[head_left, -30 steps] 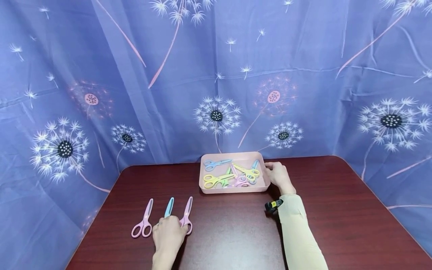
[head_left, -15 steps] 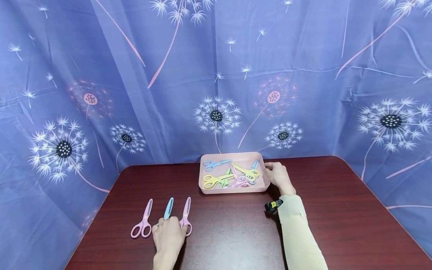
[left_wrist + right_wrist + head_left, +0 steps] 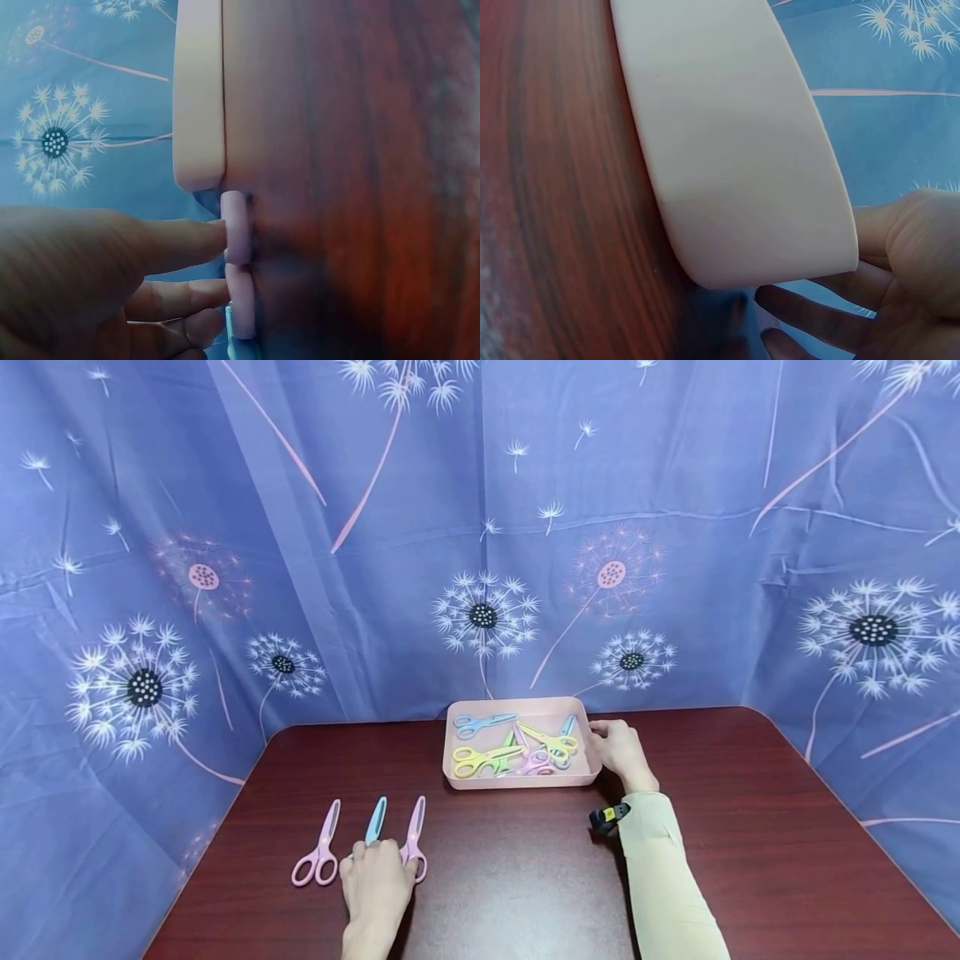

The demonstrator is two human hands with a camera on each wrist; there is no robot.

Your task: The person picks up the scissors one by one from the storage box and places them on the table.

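Observation:
In the head view, my left hand (image 3: 377,887) holds the handles of purple scissors (image 3: 413,833) lying on the table. Its thumb meets one handle loop (image 3: 237,226) and a finger the other, in the left wrist view. Under the hand lie blue scissors (image 3: 377,820), handles mostly hidden. Farther left lie pink scissors (image 3: 325,845), apart from the hand. My right hand (image 3: 621,753) grips the right end of a pale pink tray (image 3: 522,783). The right wrist view shows fingers below the tray's corner (image 3: 742,225); the thumb is partly hidden behind its rim.
Inside the tray lie several scissors: blue scissors (image 3: 483,723), yellow scissors (image 3: 487,760) and others, overlapping. The dark red wooden table (image 3: 510,877) ends at a blue dandelion-print curtain (image 3: 390,635). A black strap with a yellow mark (image 3: 609,815) sits at the right wrist.
The purple scissors have turned slightly, their tip shifting a little left, with my left hand at the handles. The right hand and tray have stayed in place.

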